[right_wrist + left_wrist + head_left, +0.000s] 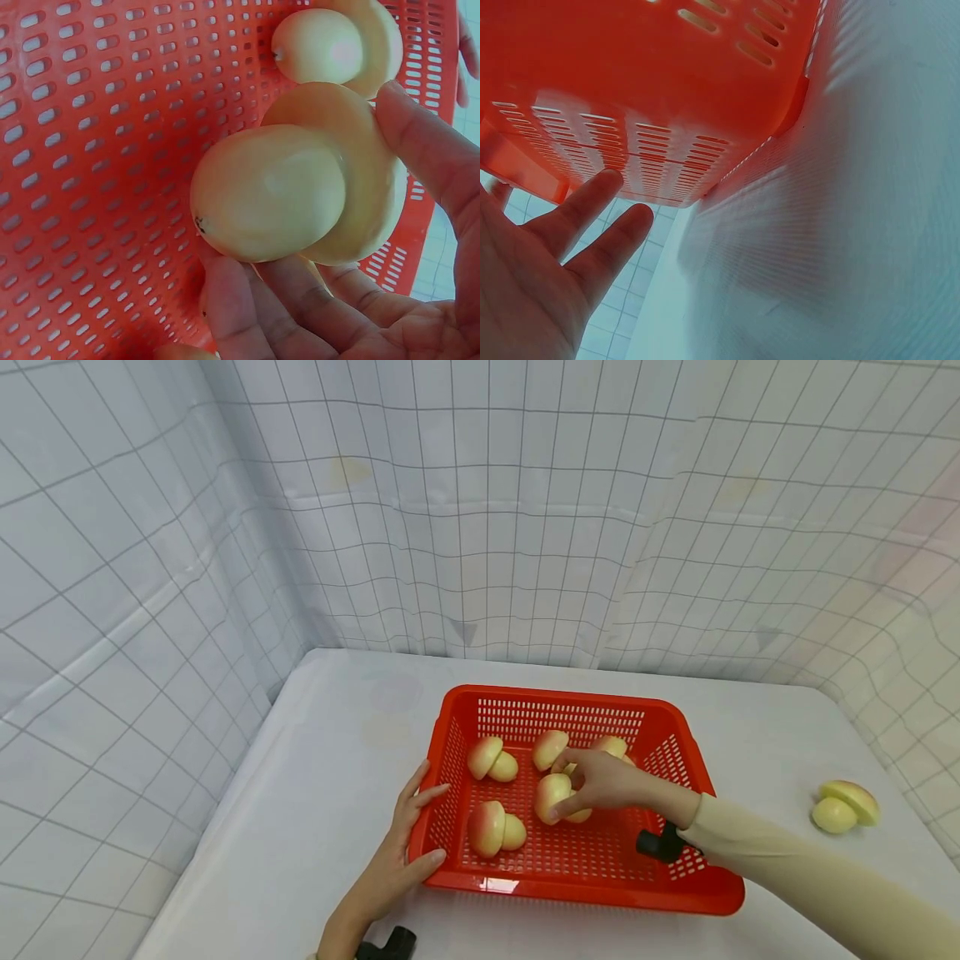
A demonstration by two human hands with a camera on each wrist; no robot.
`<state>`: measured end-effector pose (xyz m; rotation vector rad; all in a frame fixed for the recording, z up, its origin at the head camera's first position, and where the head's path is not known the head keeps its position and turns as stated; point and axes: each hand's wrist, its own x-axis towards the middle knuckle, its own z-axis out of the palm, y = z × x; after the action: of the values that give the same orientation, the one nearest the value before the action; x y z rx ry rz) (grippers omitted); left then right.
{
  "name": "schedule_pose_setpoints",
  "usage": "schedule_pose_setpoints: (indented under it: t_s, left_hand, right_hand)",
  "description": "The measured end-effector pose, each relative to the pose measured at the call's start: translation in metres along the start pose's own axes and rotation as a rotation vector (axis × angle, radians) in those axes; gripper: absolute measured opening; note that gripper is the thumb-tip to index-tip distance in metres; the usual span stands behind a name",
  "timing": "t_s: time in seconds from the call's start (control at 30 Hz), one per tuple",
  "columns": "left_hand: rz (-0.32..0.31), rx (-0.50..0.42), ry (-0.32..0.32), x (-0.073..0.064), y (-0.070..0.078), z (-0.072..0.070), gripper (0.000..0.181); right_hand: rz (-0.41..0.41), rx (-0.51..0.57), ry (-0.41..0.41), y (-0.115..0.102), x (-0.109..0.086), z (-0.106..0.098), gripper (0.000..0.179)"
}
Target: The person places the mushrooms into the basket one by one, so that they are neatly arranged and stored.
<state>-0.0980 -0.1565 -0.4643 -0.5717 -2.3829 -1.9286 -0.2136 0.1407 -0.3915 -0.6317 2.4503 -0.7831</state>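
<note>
Inside a red plastic basket (585, 897), my right hand (611, 779) holds a toy mushroom (553, 797) with a reddish-yellow cap and pale yellow stem. The right wrist view shows the thumb on the cap of this mushroom (270, 195) and the other fingers curled beneath it. Several similar mushrooms lie around it, one at the front left (487, 829) and another at the back left (486, 757). At the basket's left end rests my left hand (393, 852), its fingers spread along the rim and outer wall. The left wrist view shows straight fingers (611, 247) beside the slotted wall.
One more mushroom (843, 806) lies on the white-covered table (300, 793), right of the basket. White cloth with a dark grid (525, 527) hangs behind the table and along both sides. A black wrist device (660, 842) sits at the right sleeve.
</note>
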Motion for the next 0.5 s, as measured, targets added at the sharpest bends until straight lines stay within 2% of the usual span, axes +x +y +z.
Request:
schedule_pose_setpoints:
  t_s: [0.5]
  left_hand:
    - [-0.011,-0.001,0.007,-0.0002,0.0002,0.0004,0.065]
  right_hand:
    - [-0.044,0.015,-0.026,0.0048,0.0022,0.0084,0.046]
